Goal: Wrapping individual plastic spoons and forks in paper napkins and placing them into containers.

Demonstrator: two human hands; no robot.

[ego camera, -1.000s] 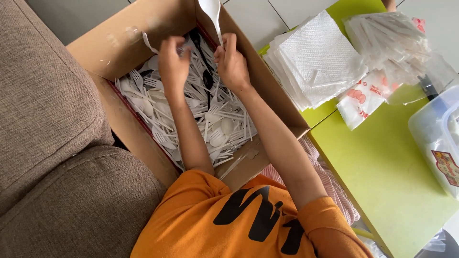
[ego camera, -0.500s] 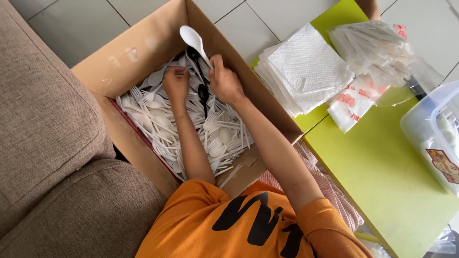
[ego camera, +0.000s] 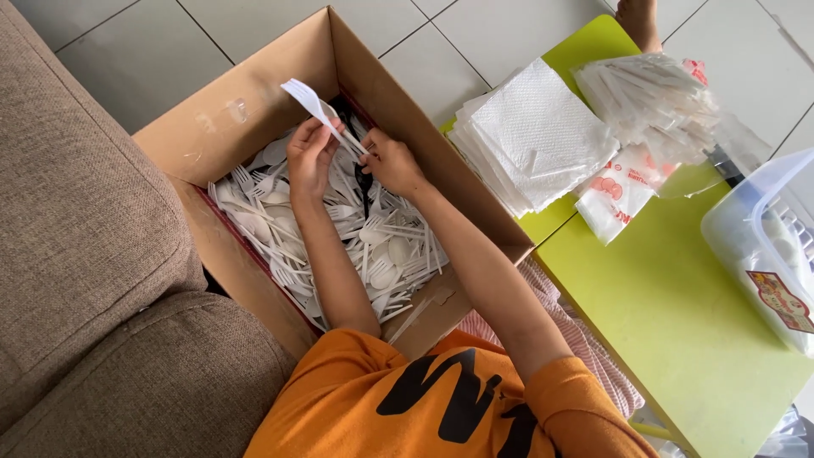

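1. Head view, edges and room: the cardboard box (ego camera: 254,110) stands on the tiled floor (ego camera: 475,34), wedged between the brown fabric sofa (ego camera: 76,237) and the lime-green table (ego camera: 670,305); its far flaps are open, and bare tile lies beyond it.
2. Materials: the left hand (ego camera: 309,157) and right hand (ego camera: 392,163) together pinch one white plastic fork (ego camera: 318,108), thin and smooth, tines raised above the box's middle; both hands are closed on its handle.
3. Containers: the box holds a loose heap of white plastic forks and spoons (ego camera: 373,246); on the table lie a stack of white paper napkins (ego camera: 534,136), a clear bag of wrapped cutlery (ego camera: 653,97), and a clear plastic tub (ego camera: 763,246) at the right edge.
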